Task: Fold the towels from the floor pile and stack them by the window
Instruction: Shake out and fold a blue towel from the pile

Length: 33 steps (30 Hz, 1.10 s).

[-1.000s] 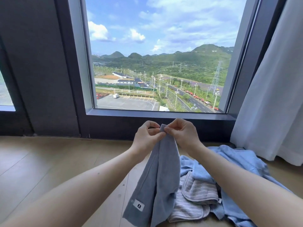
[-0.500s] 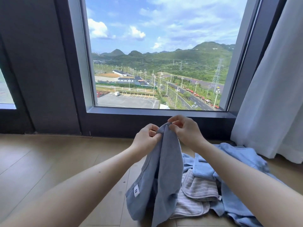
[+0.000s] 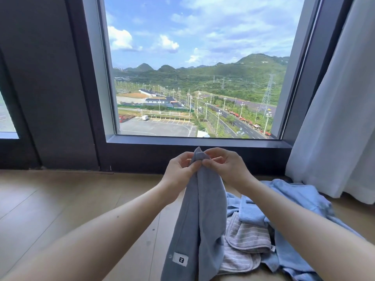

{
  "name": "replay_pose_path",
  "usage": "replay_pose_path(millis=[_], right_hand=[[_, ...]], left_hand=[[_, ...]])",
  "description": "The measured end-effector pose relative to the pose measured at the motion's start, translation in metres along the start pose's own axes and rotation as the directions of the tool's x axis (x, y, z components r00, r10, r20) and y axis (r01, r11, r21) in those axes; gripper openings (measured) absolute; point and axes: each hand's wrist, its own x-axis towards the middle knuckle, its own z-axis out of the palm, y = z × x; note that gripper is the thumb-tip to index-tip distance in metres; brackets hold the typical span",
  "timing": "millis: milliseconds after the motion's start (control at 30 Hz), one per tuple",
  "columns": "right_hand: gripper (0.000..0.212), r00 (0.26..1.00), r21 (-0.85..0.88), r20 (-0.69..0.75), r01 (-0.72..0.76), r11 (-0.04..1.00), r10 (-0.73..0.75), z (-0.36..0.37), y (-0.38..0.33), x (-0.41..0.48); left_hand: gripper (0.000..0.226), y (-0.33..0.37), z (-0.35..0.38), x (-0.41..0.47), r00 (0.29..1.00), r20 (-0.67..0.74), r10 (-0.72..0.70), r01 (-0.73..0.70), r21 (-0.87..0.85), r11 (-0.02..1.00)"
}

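Nearest the camera, the lower end of a grey-blue towel point(image 3: 200, 216) hangs down and runs out of the bottom of the view. A small white label point(image 3: 180, 259) sits on its left fold. The cloth droops in long, loose folds, so it reads as soft, light and quite limp. It will probably sag wherever it is not supported and will not keep a crease unless pressed flat.

Just to its right on the wooden floor point(image 3: 60, 209) lies the rest of the pile. A striped grey towel point(image 3: 247, 238) is partly overlapped in view by the hanging one, and a crumpled light blue towel point(image 3: 304, 197) lies beyond it.

Farther out, both hands meet at the top of the hanging towel. The left hand point(image 3: 178, 173) pinches the upper edge between thumb and fingers. The right hand point(image 3: 229, 169) pinches the same bunched tip from the other side, almost touching the left. A small peak of cloth stands above the fingers.

With both grips on one point the towel hangs as a rope, not a sheet. The better holds are likely the two top corners, found by sliding the hands apart along the hem. Terry cloth should not slip from a light pinch.

Beyond the hands is the dark window sill point(image 3: 198, 141), where the stack belongs; no folded towel is visible there. A white curtain point(image 3: 334, 128) hangs at the right.
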Motion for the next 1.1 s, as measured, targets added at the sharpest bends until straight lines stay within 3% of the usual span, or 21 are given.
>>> replay_pose_path(millis=[267, 467, 767, 833, 900, 1000, 1100], right_hand=[[0.014, 0.98, 0.298, -0.127, -0.112, 0.948, 0.156, 0.005, -0.004, 0.004], [0.014, 0.979, 0.303, -0.118, -0.127, 0.945, 0.169, 0.012, -0.001, 0.004], [0.013, 0.992, 0.055, -0.125, 0.011, 0.998, -0.004, 0.008, -0.006, 0.006], [0.011, 0.992, -0.068, -0.12, 0.038, 0.997, -0.046, 0.004, -0.008, 0.006], [0.008, 0.988, -0.125, -0.142, 0.038, 0.991, -0.056, 0.003, -0.008, 0.007], [0.013, 0.972, -0.036, -0.234, -0.036, 0.999, 0.027, 0.002, -0.009, 0.01], [0.012, 0.958, 0.066, -0.267, -0.095, 0.993, 0.109, 0.002, -0.012, 0.016]], left_hand=[[0.021, -0.001, 0.007, 0.001, 0.999, 0.024, -0.026, 0.028, -0.093, 0.995], [0.022, 0.0, 0.012, -0.002, 0.998, -0.027, -0.048, 0.042, -0.192, 0.98], [0.016, 0.007, 0.013, 0.0, 0.996, -0.03, -0.089, 0.074, -0.338, 0.938], [0.017, 0.007, 0.01, 0.0, 0.999, -0.002, -0.051, 0.049, -0.237, 0.97], [0.024, 0.002, 0.006, -0.001, 0.999, 0.034, 0.006, -0.007, 0.016, 1.0], [0.029, -0.008, 0.006, -0.006, 0.996, 0.037, 0.082, -0.089, 0.363, 0.927], [0.024, -0.014, 0.006, -0.006, 0.995, -0.035, 0.095, -0.066, 0.487, 0.871]])
